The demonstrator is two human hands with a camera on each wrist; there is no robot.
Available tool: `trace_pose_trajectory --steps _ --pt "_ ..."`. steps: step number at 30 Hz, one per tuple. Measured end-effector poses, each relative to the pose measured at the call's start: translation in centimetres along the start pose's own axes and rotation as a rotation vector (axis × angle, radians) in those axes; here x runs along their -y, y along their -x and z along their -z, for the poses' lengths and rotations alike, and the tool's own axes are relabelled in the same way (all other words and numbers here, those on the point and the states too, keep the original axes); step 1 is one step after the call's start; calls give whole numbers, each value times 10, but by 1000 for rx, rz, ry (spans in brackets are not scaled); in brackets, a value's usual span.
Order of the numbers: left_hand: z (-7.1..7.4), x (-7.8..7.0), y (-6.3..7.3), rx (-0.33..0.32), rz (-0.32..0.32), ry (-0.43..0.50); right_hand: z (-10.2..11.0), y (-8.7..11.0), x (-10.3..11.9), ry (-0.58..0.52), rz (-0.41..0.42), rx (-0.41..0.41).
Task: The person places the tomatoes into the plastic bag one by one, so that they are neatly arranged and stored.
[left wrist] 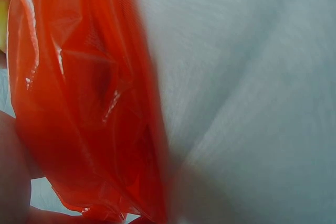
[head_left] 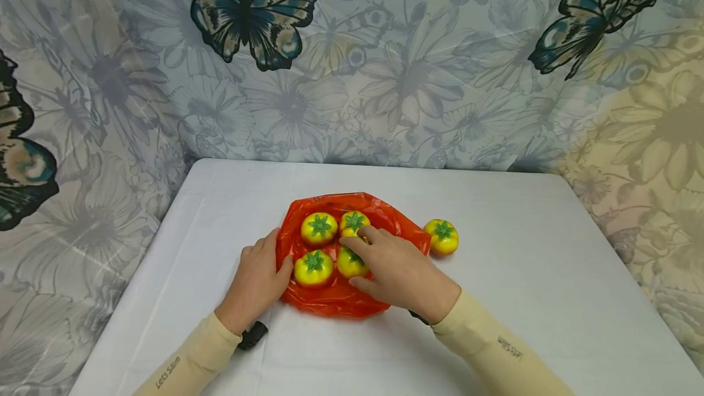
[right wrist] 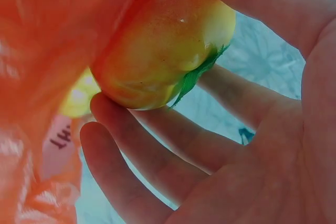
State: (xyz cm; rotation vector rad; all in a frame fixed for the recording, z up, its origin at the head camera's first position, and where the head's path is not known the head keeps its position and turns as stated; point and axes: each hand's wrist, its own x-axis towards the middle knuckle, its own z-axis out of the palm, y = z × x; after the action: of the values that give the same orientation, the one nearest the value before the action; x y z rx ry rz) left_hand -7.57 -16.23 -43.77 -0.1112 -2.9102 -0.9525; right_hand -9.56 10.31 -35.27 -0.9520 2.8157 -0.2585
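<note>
A red plastic bag lies spread on the table with several yellow-red toy tomatoes on it, such as one at the front left, all with green leafy tops. My left hand holds the bag's left edge, thumb on the inner side. In the left wrist view the bag's crinkled side fills the left part. My right hand has its thumb and fingers around the front-right tomato, which the bag partly hides in the right wrist view. Another tomato sits just outside the bag's right corner.
A white-covered table stands against walls hung with butterfly-and-flower cloth. Dark wrist straps show at both cuffs, the left one most plainly. A pale label with dark marks appears by the bag in the right wrist view.
</note>
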Motion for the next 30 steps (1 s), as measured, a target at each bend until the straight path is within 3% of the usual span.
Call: trace_pose_trajectory --steps 7,14,30 --pt "0 0 0 15 9 6 -10 -2 4 -4 50 9" --pt "0 1 0 7 -6 3 -16 0 8 1 30 73" --pt "0 0 -1 5 -7 -3 -31 4 7 20 46 82"
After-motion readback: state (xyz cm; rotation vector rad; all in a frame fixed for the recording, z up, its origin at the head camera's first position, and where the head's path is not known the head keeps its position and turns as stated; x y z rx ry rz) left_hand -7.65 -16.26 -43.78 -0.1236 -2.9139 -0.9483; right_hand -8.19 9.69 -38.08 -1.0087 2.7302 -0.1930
